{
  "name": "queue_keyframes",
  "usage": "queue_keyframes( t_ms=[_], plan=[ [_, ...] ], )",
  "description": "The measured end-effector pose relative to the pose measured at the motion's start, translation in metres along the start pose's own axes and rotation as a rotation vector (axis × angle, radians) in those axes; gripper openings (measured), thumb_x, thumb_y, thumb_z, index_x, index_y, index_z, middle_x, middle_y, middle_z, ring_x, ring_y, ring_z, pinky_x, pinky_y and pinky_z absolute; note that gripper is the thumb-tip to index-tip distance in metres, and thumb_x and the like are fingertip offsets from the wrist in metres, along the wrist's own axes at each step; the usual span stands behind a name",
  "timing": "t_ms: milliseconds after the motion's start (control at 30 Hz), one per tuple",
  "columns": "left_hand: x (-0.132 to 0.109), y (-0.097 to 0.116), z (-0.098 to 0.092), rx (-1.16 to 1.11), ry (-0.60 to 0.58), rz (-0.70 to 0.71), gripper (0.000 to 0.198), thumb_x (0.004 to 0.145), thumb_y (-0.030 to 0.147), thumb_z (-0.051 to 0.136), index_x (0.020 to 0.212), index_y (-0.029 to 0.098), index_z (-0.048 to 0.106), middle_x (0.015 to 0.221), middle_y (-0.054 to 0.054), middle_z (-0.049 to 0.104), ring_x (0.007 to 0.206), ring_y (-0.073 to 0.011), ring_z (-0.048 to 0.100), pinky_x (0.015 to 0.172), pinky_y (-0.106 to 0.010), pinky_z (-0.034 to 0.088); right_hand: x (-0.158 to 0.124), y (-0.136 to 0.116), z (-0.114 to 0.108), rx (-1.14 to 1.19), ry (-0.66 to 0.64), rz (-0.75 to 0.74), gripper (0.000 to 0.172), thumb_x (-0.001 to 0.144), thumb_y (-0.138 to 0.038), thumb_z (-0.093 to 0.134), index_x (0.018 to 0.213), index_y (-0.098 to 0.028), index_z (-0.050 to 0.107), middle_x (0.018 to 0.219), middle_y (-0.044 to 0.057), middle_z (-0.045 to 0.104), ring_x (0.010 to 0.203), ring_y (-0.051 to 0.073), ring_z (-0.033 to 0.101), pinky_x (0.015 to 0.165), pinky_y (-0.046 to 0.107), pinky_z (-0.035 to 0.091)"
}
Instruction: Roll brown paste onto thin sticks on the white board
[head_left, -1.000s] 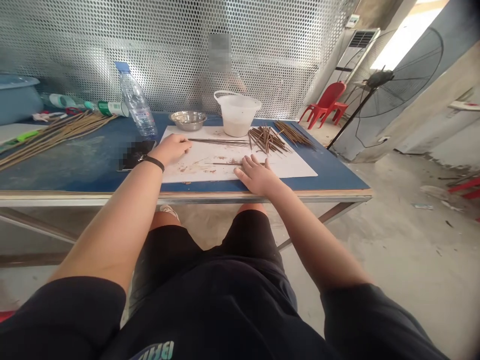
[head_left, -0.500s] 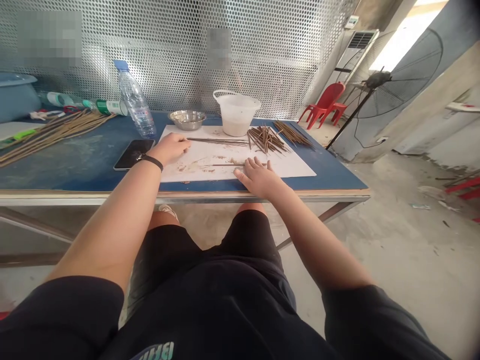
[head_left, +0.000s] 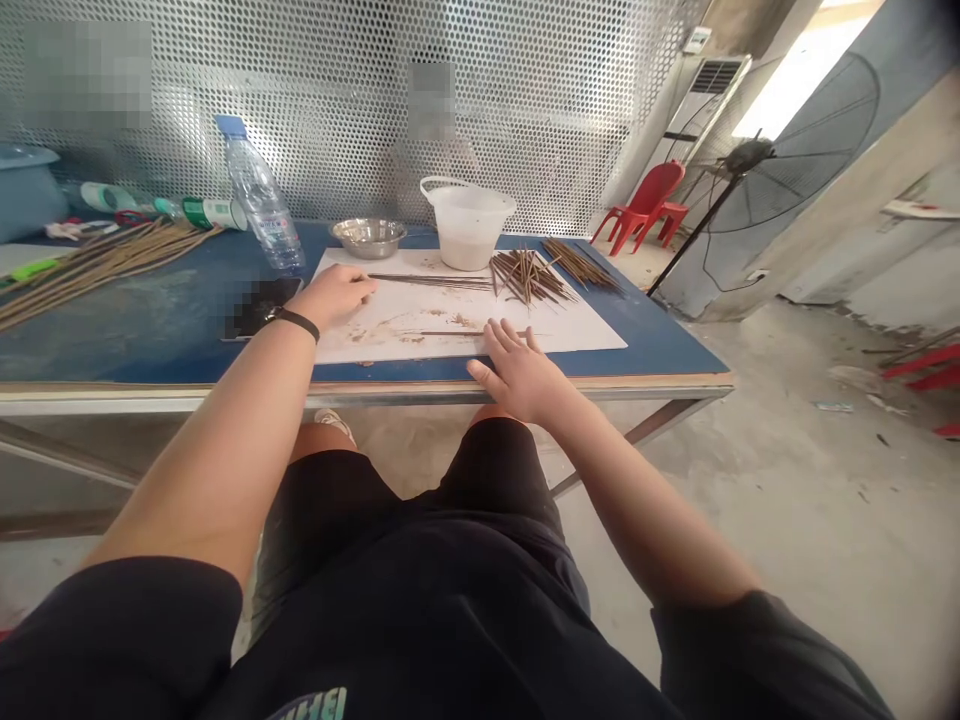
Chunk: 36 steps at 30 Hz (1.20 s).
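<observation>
My right hand (head_left: 520,368) lies flat with fingers spread at the near edge of a white sheet (head_left: 585,335), its fingertips beside a single thin brown stick (head_left: 450,333). My left hand (head_left: 335,294) rests on the sheet's left edge, fingers loosely curled, close to the left ends of a few long sticks (head_left: 431,281). A black band circles my left wrist. A heap of short brown sticks (head_left: 527,276) lies farther back on the sheet, with another bundle (head_left: 581,264) to its right.
On the blue table (head_left: 150,330) stand a white bucket (head_left: 468,227), a steel bowl (head_left: 368,236), a water bottle (head_left: 258,198), a phone (head_left: 255,306) and long sticks (head_left: 90,268) at left. A perforated metal screen stands behind. A fan (head_left: 780,150) and red chair (head_left: 646,205) stand at right.
My right hand has drawn back a little toward the table's near edge, off the single stick. My left hand has stayed in place.
</observation>
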<state>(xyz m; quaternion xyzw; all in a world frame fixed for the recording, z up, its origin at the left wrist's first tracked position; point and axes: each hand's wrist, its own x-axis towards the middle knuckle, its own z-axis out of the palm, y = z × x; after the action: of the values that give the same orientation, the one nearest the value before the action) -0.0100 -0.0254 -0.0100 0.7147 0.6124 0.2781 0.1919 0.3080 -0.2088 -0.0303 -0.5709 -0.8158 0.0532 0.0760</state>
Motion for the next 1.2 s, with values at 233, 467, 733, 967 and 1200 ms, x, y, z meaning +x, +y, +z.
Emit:
queue_keyframes(
  t_ms=[233, 467, 733, 967, 1200],
  plan=[
    [0.009, -0.011, 0.003, -0.014, -0.008, 0.009, 0.024, 0.091, 0.041, 0.071, 0.075, 0.023, 0.071, 0.088, -0.010, 0.079, 0.077, -0.0257, 0.069, 0.073, -0.036, 0.048, 0.056, 0.008, -0.011, 0.003, -0.069, 0.058, 0.106, 0.110, -0.074, 0.001, 0.178, 0.005, 0.025, 0.187, 0.026, 0.022, 0.176, 0.042, 0.013, 0.140, 0.066, 0.011],
    [0.013, -0.016, 0.005, -0.051, 0.000, 0.021, 0.026, 0.091, 0.043, 0.072, 0.075, 0.022, 0.071, 0.087, -0.010, 0.079, 0.076, -0.0243, 0.067, 0.074, -0.035, 0.049, 0.019, 0.003, -0.006, 0.011, -0.058, 0.018, 0.115, 0.108, -0.078, -0.003, 0.176, 0.011, 0.024, 0.186, 0.029, 0.021, 0.176, 0.044, 0.012, 0.141, 0.063, 0.012],
    [0.007, -0.007, 0.002, -0.035, 0.002, 0.017, 0.026, 0.092, 0.040, 0.069, 0.073, 0.022, 0.071, 0.086, -0.010, 0.078, 0.076, -0.0241, 0.067, 0.073, -0.035, 0.048, 0.012, 0.004, -0.007, 0.033, -0.037, 0.028, 0.118, 0.106, -0.082, -0.001, 0.176, 0.008, 0.028, 0.184, 0.030, 0.027, 0.175, 0.043, 0.018, 0.141, 0.062, 0.011],
    [-0.005, 0.006, -0.003, -0.009, -0.003, -0.013, 0.029, 0.095, 0.039, 0.067, 0.071, 0.023, 0.069, 0.087, -0.010, 0.077, 0.076, -0.0242, 0.066, 0.073, -0.036, 0.048, 0.044, 0.012, -0.017, 0.059, -0.050, 0.085, 0.109, 0.109, -0.075, 0.001, 0.176, 0.005, 0.029, 0.185, 0.027, 0.027, 0.176, 0.041, 0.014, 0.141, 0.062, 0.009],
    [0.006, -0.005, 0.002, -0.029, -0.001, 0.003, 0.026, 0.093, 0.038, 0.068, 0.072, 0.023, 0.070, 0.086, -0.009, 0.077, 0.076, -0.0239, 0.067, 0.072, -0.035, 0.048, -0.003, 0.011, -0.014, 0.073, -0.035, 0.019, 0.116, 0.108, -0.082, 0.004, 0.174, 0.009, 0.032, 0.182, 0.031, 0.030, 0.174, 0.042, 0.023, 0.141, 0.062, 0.013]
  ],
)
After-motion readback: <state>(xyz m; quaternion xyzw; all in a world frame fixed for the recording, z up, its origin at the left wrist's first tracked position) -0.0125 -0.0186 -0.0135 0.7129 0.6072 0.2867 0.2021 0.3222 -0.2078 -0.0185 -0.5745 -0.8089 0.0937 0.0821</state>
